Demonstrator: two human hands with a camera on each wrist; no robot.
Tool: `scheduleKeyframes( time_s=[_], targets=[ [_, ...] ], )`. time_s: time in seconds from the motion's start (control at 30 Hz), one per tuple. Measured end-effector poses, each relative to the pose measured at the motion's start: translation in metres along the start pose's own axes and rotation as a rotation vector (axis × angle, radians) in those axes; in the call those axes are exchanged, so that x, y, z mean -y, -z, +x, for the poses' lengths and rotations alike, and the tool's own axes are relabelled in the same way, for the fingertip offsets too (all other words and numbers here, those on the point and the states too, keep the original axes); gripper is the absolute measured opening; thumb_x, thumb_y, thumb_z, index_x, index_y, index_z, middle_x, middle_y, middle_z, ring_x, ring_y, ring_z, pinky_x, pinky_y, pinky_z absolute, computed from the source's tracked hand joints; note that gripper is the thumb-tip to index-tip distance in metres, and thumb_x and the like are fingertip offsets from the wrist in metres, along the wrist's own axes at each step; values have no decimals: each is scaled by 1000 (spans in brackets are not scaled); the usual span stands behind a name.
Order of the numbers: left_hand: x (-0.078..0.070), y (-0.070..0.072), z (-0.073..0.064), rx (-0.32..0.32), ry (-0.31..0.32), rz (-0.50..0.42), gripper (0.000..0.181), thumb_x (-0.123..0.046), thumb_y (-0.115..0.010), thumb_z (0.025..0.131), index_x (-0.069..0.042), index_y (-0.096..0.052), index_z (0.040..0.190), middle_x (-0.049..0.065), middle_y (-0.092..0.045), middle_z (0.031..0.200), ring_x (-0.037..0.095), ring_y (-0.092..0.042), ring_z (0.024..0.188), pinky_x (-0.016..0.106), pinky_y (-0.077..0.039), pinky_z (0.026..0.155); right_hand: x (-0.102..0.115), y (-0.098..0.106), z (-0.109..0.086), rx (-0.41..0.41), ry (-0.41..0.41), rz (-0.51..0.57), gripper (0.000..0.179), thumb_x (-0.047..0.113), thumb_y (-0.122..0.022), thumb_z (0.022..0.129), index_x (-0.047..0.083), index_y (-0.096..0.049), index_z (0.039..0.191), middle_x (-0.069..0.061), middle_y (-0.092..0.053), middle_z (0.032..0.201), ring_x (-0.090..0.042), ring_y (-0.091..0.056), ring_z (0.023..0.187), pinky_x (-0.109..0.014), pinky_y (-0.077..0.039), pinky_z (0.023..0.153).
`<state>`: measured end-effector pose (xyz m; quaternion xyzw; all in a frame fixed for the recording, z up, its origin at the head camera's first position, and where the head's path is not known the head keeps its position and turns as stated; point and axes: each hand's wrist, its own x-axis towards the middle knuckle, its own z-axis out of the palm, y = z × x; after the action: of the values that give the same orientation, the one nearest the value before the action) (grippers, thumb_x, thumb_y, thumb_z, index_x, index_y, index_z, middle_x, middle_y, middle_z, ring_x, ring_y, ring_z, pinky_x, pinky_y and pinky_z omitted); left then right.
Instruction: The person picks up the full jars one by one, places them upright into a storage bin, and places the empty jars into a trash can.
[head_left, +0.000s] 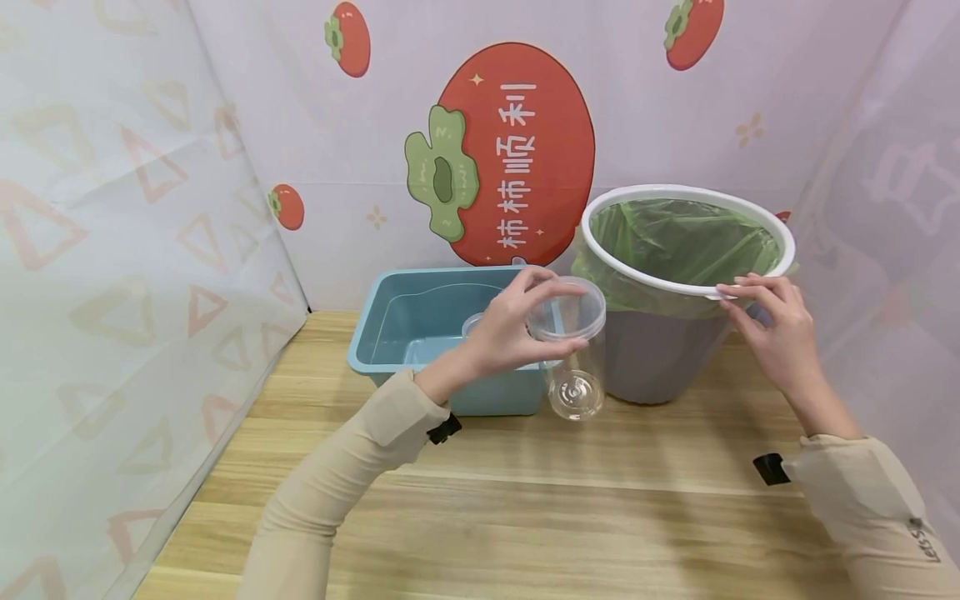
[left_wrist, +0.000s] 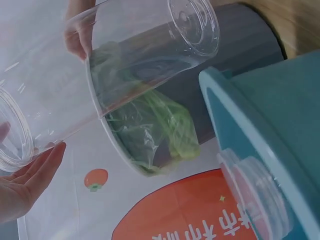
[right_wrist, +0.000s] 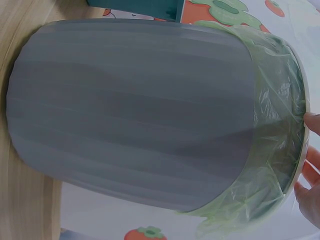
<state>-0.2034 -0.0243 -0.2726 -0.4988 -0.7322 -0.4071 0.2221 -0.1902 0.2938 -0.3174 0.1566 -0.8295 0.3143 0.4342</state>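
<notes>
My left hand point(head_left: 510, 325) grips a clear plastic jar point(head_left: 587, 360) round its top end, thumb on the near side and fingers on the far side. The jar hangs upright in front of the gap between a teal basin point(head_left: 495, 393) and a grey trash can point(head_left: 651, 358). In the left wrist view, the see-through jar point(left_wrist: 150, 55) crosses in front of the trash can. My right hand point(head_left: 776, 321) pinches the can's white rim ring point(head_left: 750, 287) at its near right side. Under that ring, a green trash bag point(head_left: 675, 237) lines the can and folds over its outside.
Clear round plastic containers point(left_wrist: 257, 195) lie inside the basin, partly hidden by its wall in the left wrist view. Basin and can stand side by side on a wooden table point(head_left: 525, 517), against a printed curtain point(head_left: 337, 142). Another curtain point(head_left: 112, 250) borders the left side.
</notes>
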Motion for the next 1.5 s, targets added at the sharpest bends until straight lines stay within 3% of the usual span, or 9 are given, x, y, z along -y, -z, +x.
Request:
scheduleKeyframes(
  time_s=[0.3, 0.5, 0.8, 1.03, 1.27, 1.4, 1.5],
  targets=[
    [-3, 24, 22, -7, 117, -8, 48, -24, -73, 72, -11, -56, 115, 8, -46, 104, 13, -48, 92, 22, -45, 68, 0, -1, 0, -4, 0, 4, 25, -13, -67, 68, -5, -66, 92, -20, -57, 97, 9, -36, 104, -16, -26, 85],
    [-6, 42, 36, -71, 204, -29, 48, -23, -72, 74, -12, -55, 117, 7, -46, 104, 13, -45, 93, 22, -45, 70, 0, -1, 1, -4, 3, -1, 25, -13, -67, 68, -4, -66, 92, -20, -57, 98, 9, -36, 103, -16, -26, 84],
    [-6, 63, 53, -161, 383, -86, 46, -25, -70, 76, -17, -55, 119, 2, -47, 109, 9, -44, 98, 23, -44, 73, 1, -1, 1, -5, 0, 3, 25, -14, -67, 68, -5, -65, 92, -18, -57, 98, 10, -35, 103, -16, -27, 85],
    [-5, 76, 77, -202, 458, -59, 45, -31, -66, 78, -17, -54, 119, 2, -48, 116, 10, -42, 104, 24, -44, 78, 1, 0, 1, -3, -2, 1, 25, -12, -67, 69, -5, -66, 92, -11, -58, 100, 10, -35, 103, -15, -26, 84],
    [-5, 80, 105, -208, 522, -54, 47, -33, -65, 78, -20, -52, 121, -3, -44, 124, 6, -38, 109, 23, -40, 82, 0, 0, 1, 2, -5, 0, 25, -12, -67, 69, -5, -66, 92, -11, -58, 101, 10, -34, 103, -15, -27, 84],
    [-4, 75, 118, -206, 565, -81, 49, -35, -66, 77, -23, -50, 122, -8, -43, 125, 2, -34, 111, 23, -37, 85, 0, 0, 0, 4, -7, -2, 25, -13, -67, 69, -5, -65, 92, -14, -57, 100, 10, -34, 103, -15, -26, 84],
    [-2, 68, 125, -202, 574, -80, 50, -36, -66, 77, -25, -49, 123, -11, -43, 126, 2, -26, 120, 25, -30, 94, 0, -1, 0, 4, -7, -3, 24, -12, -67, 69, -5, -65, 92, -14, -57, 100, 9, -34, 102, -15, -26, 83]
  ],
)
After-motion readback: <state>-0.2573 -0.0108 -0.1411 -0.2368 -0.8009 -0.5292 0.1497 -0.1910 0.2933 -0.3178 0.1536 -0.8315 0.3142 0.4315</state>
